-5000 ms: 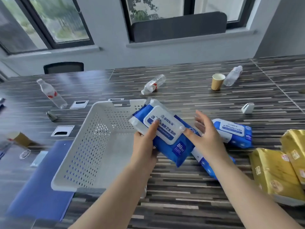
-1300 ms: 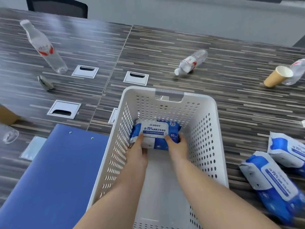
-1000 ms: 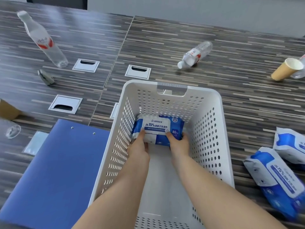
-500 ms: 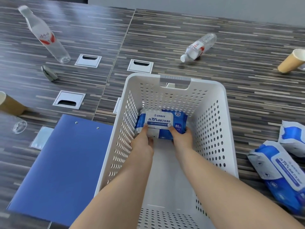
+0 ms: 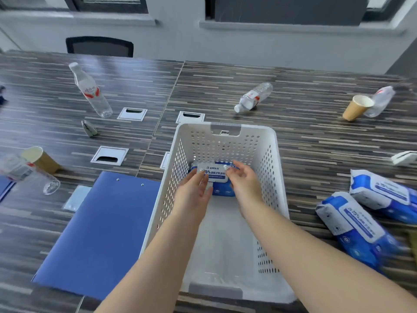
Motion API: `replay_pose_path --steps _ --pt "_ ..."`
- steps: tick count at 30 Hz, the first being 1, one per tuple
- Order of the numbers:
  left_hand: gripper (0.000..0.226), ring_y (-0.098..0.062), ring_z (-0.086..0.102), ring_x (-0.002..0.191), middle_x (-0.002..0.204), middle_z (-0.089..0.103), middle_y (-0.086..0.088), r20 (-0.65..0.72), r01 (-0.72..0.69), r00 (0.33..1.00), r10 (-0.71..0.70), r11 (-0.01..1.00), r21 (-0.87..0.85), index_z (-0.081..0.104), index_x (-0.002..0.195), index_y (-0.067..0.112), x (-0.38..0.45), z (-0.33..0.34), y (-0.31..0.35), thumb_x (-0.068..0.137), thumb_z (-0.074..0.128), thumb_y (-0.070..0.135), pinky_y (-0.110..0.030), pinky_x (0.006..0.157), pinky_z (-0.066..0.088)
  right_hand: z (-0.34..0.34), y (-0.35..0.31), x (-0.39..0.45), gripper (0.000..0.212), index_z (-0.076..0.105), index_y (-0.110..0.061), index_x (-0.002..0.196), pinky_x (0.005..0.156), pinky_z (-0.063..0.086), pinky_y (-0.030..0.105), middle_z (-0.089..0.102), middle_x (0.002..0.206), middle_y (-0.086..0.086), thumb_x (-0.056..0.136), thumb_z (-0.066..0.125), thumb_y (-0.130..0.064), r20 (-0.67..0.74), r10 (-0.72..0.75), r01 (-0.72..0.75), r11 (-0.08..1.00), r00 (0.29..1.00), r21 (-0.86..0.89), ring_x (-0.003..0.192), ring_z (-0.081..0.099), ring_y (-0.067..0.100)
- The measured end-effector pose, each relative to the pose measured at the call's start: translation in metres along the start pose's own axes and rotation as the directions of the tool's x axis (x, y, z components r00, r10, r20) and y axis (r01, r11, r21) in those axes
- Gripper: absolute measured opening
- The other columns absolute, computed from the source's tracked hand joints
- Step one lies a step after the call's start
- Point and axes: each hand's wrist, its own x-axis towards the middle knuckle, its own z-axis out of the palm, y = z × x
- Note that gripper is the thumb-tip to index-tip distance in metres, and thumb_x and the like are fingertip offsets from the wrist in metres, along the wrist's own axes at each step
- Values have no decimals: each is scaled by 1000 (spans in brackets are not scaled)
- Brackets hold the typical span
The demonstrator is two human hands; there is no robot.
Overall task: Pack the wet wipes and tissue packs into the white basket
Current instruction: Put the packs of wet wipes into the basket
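Note:
A white perforated basket (image 5: 274, 177) stands on the striped table in front of me. One blue-and-white wet wipes pack (image 5: 214, 173) lies flat on its floor against the far wall. Both hands are inside the basket above that pack: my left hand (image 5: 194, 190) and my right hand (image 5: 242, 181) have their fingers spread, fingertips just over the pack's near edge, gripping nothing. Two more wet wipes packs lie on the table to the right, one near (image 5: 352, 231) and one farther (image 5: 383, 195).
A blue folder (image 5: 99, 231) lies left of the basket. Water bottles (image 5: 90, 91) (image 5: 253, 97), paper cups (image 5: 356, 107) (image 5: 41, 159), cable ports (image 5: 110, 155) and a small white object (image 5: 404, 157) dot the table. A yellow pack's edge shows at far right.
The wet wipes pack went from held above the table into the basket's far end. Since half a second ago both hands have lifted off it and opened.

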Motion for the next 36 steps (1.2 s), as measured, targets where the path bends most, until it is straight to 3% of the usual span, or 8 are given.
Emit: replay_pose_path --steps 6,12,18,22,27,31,34,36 --pt "22 -9 62 84 86 67 2 120 -182 978 168 977 113 59 114 16 -58 15 5 94 58 10 -28 83 48 -47 -47 -51 23 62 -21 107 95 51 39 68 102 -6 90 59 -5 201 -124 96 985 972 143 108 63 19" --pt "17 -10 63 82 87 70 2 283 -278 934 217 940 197 63 105 17 -100 46 -18 91 61 9 -26 81 48 -111 -61 -74 21 64 -32 98 92 53 38 68 113 -1 88 63 -13 151 -185 156 971 971 182 108 64 18" --pt "14 -9 66 81 83 73 4 354 -224 926 130 944 241 64 102 18 -130 91 -79 92 60 10 -29 82 50 -183 -42 -85 21 64 -25 102 93 52 35 68 111 1 87 63 -11 134 -68 18 938 989 345 104 65 16" --pt "15 -11 64 85 87 71 2 323 -206 941 105 932 297 63 106 16 -134 120 -124 92 59 11 -31 86 48 -236 -27 -83 21 64 -19 107 90 52 33 69 106 1 89 61 -8 93 55 -93 875 994 474 95 67 13" --pt "11 -9 65 82 86 72 4 233 -213 963 132 905 368 64 99 20 -121 151 -185 93 58 12 -28 80 47 -306 -6 -69 19 65 -20 105 94 50 35 70 112 8 90 61 -8 65 181 -189 847 981 497 102 67 17" --pt "11 -9 65 82 87 72 6 199 -200 972 122 877 437 64 99 21 -105 168 -222 93 58 14 -29 81 48 -347 11 -55 19 65 -22 102 85 51 29 69 112 5 91 58 -8 40 226 -216 844 973 491 96 66 12" --pt "14 -7 64 84 97 71 3 156 -195 979 131 826 528 63 106 20 -84 180 -245 93 58 15 -23 71 48 -371 30 -42 25 61 -23 111 84 51 27 64 121 3 90 60 -10 -39 279 -237 874 960 423 100 64 11" --pt "26 -4 62 86 110 68 -1 139 -202 979 147 743 638 61 119 17 -70 185 -256 93 59 19 -19 67 46 -379 42 -37 40 50 -22 128 71 47 20 59 125 -1 91 60 -12 -97 314 -256 887 944 384 91 61 4"
